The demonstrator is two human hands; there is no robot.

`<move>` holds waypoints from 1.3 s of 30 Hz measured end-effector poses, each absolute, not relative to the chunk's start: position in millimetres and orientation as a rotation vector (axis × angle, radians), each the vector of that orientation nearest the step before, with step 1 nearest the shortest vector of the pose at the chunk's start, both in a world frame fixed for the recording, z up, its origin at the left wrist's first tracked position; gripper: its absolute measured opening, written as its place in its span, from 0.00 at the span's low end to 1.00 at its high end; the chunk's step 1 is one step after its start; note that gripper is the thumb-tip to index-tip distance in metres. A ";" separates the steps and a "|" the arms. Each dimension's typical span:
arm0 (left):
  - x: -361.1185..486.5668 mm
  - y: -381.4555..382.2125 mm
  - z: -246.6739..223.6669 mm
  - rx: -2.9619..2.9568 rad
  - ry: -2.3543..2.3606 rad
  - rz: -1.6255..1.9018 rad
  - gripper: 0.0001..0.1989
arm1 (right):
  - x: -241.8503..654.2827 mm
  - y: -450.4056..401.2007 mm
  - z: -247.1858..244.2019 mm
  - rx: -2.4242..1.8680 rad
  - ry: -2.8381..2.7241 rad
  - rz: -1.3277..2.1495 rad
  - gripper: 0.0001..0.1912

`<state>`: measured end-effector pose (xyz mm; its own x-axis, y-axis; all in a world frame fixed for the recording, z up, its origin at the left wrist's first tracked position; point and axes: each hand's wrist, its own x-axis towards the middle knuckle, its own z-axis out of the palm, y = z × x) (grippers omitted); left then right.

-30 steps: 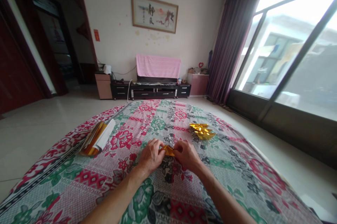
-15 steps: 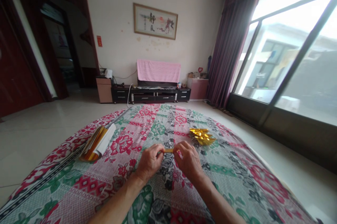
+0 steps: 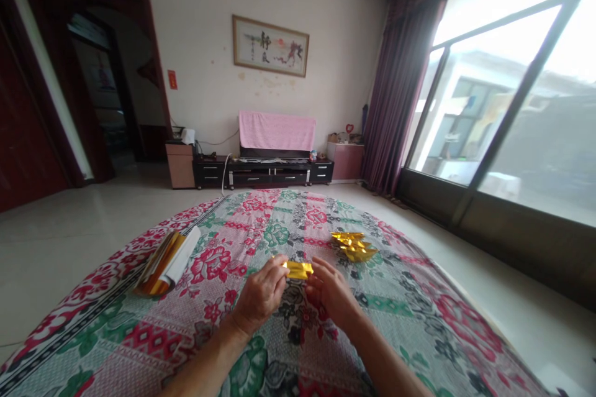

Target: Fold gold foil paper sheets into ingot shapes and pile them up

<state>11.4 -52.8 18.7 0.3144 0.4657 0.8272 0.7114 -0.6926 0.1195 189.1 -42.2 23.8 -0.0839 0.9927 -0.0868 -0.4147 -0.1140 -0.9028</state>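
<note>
A small folded strip of gold foil paper (image 3: 298, 269) is held level above the cloth, its shiny side showing. My left hand (image 3: 263, 291) pinches its left end between thumb and fingers. At the other end, my right hand (image 3: 333, 290) has its fingers loosely apart, beside the strip's edge; whether they touch it is hard to see. Beyond my right hand lie several folded gold foil pieces (image 3: 356, 246) with pointed ends, bunched together. Off to the left rests a curled stack of gold and white paper sheets (image 3: 167, 263).
A round table under a flowered cloth (image 3: 214, 260) spreads before me. Behind it stand a low black TV cabinet (image 3: 270, 174) and a pink cloth (image 3: 277, 130) draped over a screen. A purple curtain (image 3: 395, 80) and large window are on the right, a doorway on the left.
The strip has turned from a thin edge to its broader, shiny face. My right fingers have loosened from its end and spread. The left hand keeps its pinch. The view has shifted slightly.
</note>
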 end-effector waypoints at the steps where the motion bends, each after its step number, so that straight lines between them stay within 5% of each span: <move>1: 11.5 -53.2 18.0 -2.331 -1.094 -1.299 0.10 | 188.8 -41.9 23.2 -0.914 -0.874 1.551 0.24; 12: 12.3 -52.1 15.3 -2.389 -1.366 -1.489 0.12 | 185.5 -38.9 27.1 -0.905 -1.025 1.287 0.19; 19: 26.0 -56.3 23.0 -2.317 -1.729 -2.463 0.33 | 173.8 -40.4 27.8 -0.861 -1.057 1.057 0.15; 24: 24.1 -57.2 26.6 -2.272 -1.925 -2.911 0.24 | 174.1 -44.3 31.0 -0.806 -1.168 0.963 0.11; 39: 10.5 -50.6 21.3 -2.428 -1.969 -2.523 0.15 | 179.7 -42.5 29.4 -0.745 -1.220 0.968 0.11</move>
<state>10.5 -50.6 21.3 -0.0410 0.9684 0.2461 0.0036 -0.2462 0.9692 179.7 -42.5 29.4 0.0603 0.9062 0.4186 -0.2022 0.4217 -0.8839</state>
